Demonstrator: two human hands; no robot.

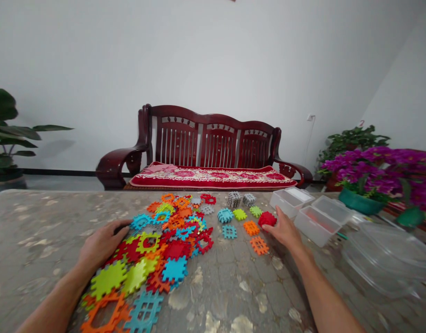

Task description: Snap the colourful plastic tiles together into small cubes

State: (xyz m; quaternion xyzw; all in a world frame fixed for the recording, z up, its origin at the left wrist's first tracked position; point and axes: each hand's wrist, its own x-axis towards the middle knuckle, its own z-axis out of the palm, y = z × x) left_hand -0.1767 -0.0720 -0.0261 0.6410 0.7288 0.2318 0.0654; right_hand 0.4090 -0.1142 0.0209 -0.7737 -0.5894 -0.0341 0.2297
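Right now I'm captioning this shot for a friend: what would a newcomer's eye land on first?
A bright heap of interlocking plastic tiles spreads over the table at near left, under the left hand. Right of it sit small single-colour stacks, the right hand touching the red stack. Behind the table stands a dark red wooden bench.

Head view forward, slightly down across table [233,286] toward bench [213,143]; left hand [101,245], right hand [285,231] close.

Tile heap [164,240] sprawling over near-left and centre, blocking low passes there. Sorted stacks [240,217] crowding far centre. Clear boxes [317,217] and lids [389,259] walling off right side. Bare table [233,286] lying open near centre and far left.
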